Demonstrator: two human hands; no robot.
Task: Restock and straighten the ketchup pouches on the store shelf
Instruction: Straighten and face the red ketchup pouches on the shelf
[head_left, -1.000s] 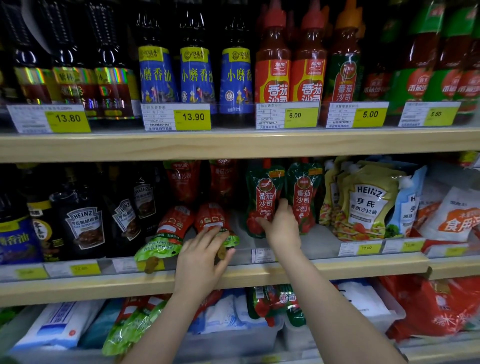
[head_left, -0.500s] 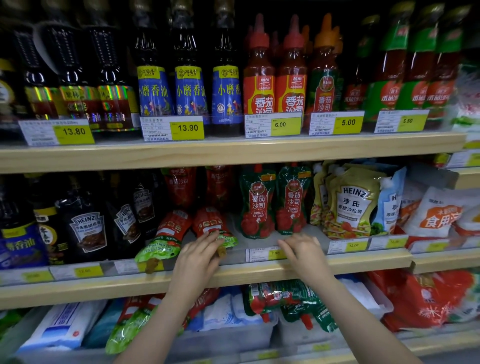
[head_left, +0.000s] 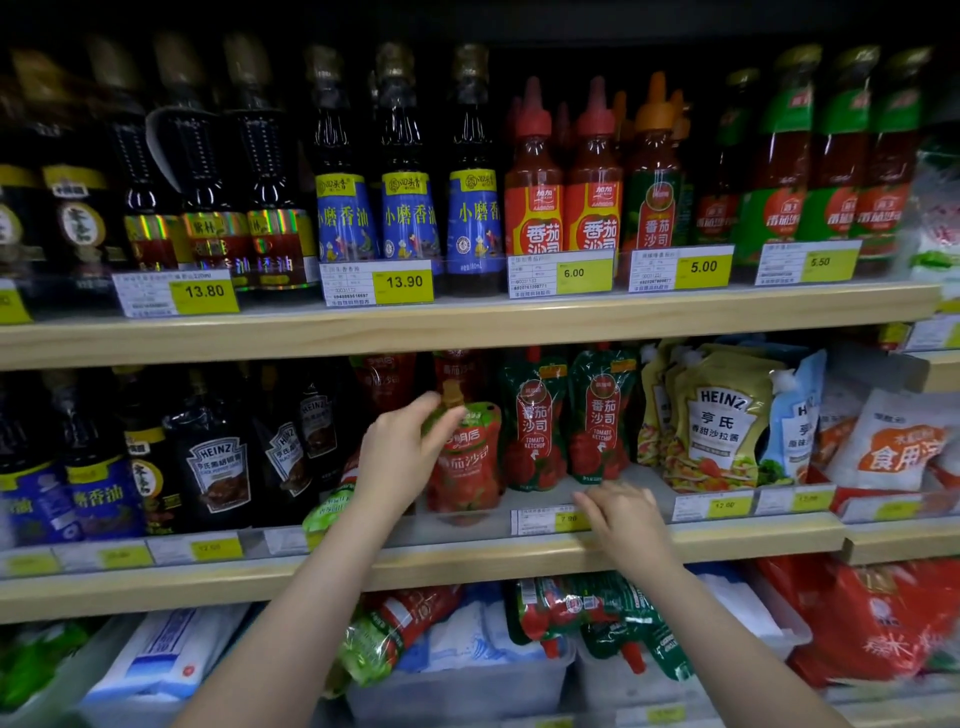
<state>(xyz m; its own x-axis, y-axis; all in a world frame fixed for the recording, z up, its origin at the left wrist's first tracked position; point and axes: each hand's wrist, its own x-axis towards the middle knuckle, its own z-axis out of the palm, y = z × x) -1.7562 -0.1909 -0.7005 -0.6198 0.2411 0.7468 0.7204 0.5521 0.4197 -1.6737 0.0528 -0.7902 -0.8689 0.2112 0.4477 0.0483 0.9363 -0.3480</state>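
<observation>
On middle shelf, far left: dark Heinz sauce bottles, upright, in a row. Just right of them, a red-and-green pouch lying flat, cap end toward shelf edge, partly hidden by left forearm. Left hand gripping red ketchup pouch near its top, thumb and fingers curled around the spout end; pouch upright, bottom resting on shelf, a little tilted. Behind it, more red pouches standing at the back, dim. Immediately right: two green-and-red ketchup pouches upright side by side, touching. Right hand low at shelf front, just below those two, fingers spread and relaxed, holding nothing, fingertips near price tag. Contact with tag or shelf lip: can't tell. Further right: yellow Heinz dressing pouches upright, leaning. On shelf below: loose green-and-red ketchup pouches lying in clear bin. Motion blur overall.
</observation>
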